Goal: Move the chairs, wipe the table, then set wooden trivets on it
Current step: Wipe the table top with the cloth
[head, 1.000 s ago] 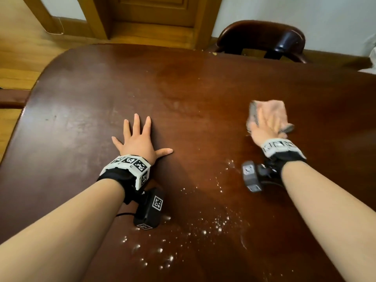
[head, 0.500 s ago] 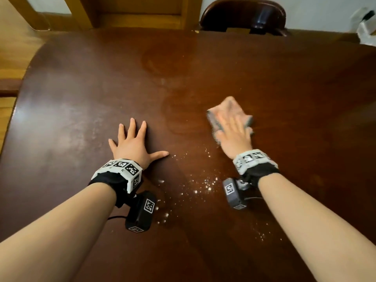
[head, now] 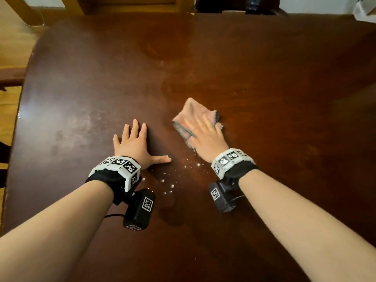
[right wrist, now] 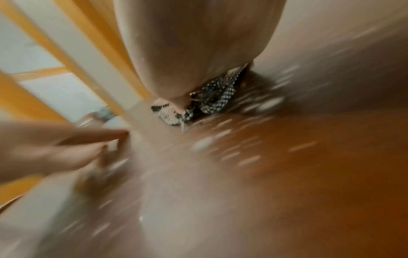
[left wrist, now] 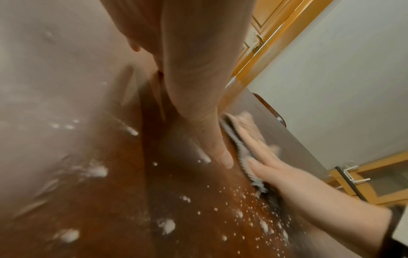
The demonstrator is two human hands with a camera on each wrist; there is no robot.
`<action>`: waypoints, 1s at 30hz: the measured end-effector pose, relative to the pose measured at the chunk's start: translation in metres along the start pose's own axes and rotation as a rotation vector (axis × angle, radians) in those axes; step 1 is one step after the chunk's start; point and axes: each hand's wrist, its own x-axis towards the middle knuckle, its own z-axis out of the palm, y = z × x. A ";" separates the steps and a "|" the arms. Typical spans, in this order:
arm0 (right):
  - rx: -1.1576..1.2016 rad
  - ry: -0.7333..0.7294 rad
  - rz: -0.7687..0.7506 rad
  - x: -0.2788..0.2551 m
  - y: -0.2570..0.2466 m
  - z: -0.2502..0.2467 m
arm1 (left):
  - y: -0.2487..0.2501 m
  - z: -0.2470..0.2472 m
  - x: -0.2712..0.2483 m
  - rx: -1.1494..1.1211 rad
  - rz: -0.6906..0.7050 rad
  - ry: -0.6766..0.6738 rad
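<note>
A dark brown wooden table (head: pixel 264 82) fills the head view. My right hand (head: pixel 205 137) lies flat with straight fingers on a folded pink and grey cloth (head: pixel 193 115) and presses it to the tabletop near the middle. The same cloth (left wrist: pixel 240 144) shows under that hand in the left wrist view, and a checked grey corner of the cloth (right wrist: pixel 212 97) peeks out in the blurred right wrist view. My left hand (head: pixel 134 143) rests palm down, fingers spread, just left of the cloth. White droplets (head: pixel 173 180) dot the table between my wrists. No trivets are in view.
A dark chair back (head: pixel 240 5) stands behind the far edge. A second dark chair part (head: pixel 12 76) shows past the left edge over the light wooden floor (head: pixel 12 37). A wooden door frame (head: pixel 130 5) is at the back.
My right hand has slid the cloth leftward and nearer across the table, close to my left hand. The left hand has stayed planted. The head view has tilted down.
</note>
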 end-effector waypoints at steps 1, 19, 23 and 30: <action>0.048 0.041 0.117 -0.007 0.025 -0.004 | -0.001 0.001 -0.003 0.002 0.001 -0.008; 0.102 0.070 0.143 -0.065 0.007 0.025 | -0.008 0.033 -0.051 -0.011 -0.059 0.012; 0.197 0.081 0.454 -0.094 0.046 0.025 | -0.007 0.040 -0.065 -0.071 -0.090 0.046; 0.089 -0.039 0.019 -0.129 -0.035 0.065 | 0.013 0.076 -0.117 -0.158 -0.195 0.066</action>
